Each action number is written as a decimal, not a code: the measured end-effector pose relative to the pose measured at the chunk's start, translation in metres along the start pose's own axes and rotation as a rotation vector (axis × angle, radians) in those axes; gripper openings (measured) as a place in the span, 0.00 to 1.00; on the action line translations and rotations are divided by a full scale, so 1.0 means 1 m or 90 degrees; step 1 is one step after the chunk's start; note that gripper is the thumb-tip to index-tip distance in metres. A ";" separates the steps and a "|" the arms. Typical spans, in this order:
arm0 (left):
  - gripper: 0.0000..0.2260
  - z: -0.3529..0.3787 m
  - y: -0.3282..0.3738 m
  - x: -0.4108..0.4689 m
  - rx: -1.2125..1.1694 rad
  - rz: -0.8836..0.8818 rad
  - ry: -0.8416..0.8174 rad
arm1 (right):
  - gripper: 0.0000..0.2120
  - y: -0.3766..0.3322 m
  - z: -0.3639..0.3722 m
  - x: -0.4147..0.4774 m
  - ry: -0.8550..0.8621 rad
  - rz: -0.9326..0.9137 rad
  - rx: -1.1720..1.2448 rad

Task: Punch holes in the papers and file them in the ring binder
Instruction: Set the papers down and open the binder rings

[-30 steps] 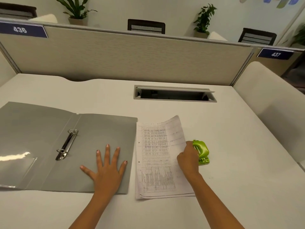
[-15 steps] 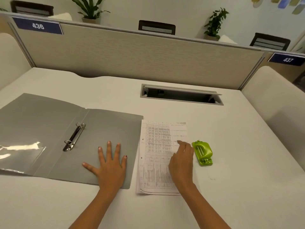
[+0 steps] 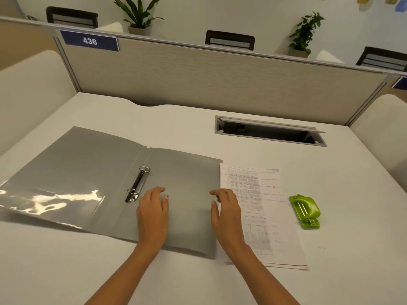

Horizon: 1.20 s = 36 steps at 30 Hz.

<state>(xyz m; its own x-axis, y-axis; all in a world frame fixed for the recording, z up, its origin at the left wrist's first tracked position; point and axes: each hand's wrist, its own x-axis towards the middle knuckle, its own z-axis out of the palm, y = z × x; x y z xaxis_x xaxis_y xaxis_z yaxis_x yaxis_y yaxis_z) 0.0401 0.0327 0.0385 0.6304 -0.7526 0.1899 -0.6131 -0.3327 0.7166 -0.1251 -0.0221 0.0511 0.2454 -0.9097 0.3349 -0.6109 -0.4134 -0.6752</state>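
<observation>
Grey ring binder (image 3: 88,177) lies open flat across left and centre of frame on the white desk (image 3: 352,249), ring mechanism (image 3: 138,183) at its spine, rings look closed. Left hand (image 3: 153,213) over the binder's right cover, fingers loosely curled, holding nothing; contact with cover unclear. Right hand (image 3: 226,213) at the binder's right edge where it meets the papers (image 3: 262,208), fingers loosely bent, nothing held. Papers lie flat just right of binder, stacked, printed tables. Green hole punch (image 3: 305,211) on desk right of papers, apart from them, untouched.
</observation>
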 end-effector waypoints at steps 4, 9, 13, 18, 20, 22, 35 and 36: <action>0.06 -0.038 -0.034 0.035 -0.057 -0.008 0.076 | 0.09 -0.026 0.032 0.007 -0.018 0.011 0.054; 0.04 -0.065 -0.069 0.069 -0.077 0.012 0.025 | 0.07 -0.055 0.069 0.018 -0.071 0.024 0.145; 0.06 -0.073 -0.088 0.083 -0.122 0.016 -0.069 | 0.08 -0.072 0.103 0.030 -0.177 0.069 0.207; 0.09 -0.079 -0.099 0.090 -0.163 0.026 -0.159 | 0.08 -0.095 0.136 0.034 -0.244 0.081 0.236; 0.09 -0.078 -0.103 0.092 -0.158 0.033 -0.186 | 0.07 -0.100 0.144 0.035 -0.244 0.072 0.224; 0.08 -0.077 -0.107 0.094 -0.157 0.029 -0.199 | 0.06 -0.101 0.150 0.036 -0.240 0.071 0.206; 0.05 -0.071 -0.119 0.106 -0.191 0.051 -0.262 | 0.10 -0.080 0.164 0.035 -0.195 0.001 0.211; 0.05 -0.070 -0.119 0.106 -0.193 0.054 -0.259 | 0.11 -0.080 0.165 0.034 -0.198 -0.001 0.209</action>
<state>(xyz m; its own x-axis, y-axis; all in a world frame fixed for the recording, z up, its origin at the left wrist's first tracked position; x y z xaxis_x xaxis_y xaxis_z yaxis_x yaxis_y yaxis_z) 0.2133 0.0327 0.0200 0.3113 -0.9500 0.0227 -0.4509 -0.1266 0.8836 0.0564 -0.0266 0.0087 0.4916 -0.8566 0.1571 -0.3507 -0.3598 -0.8646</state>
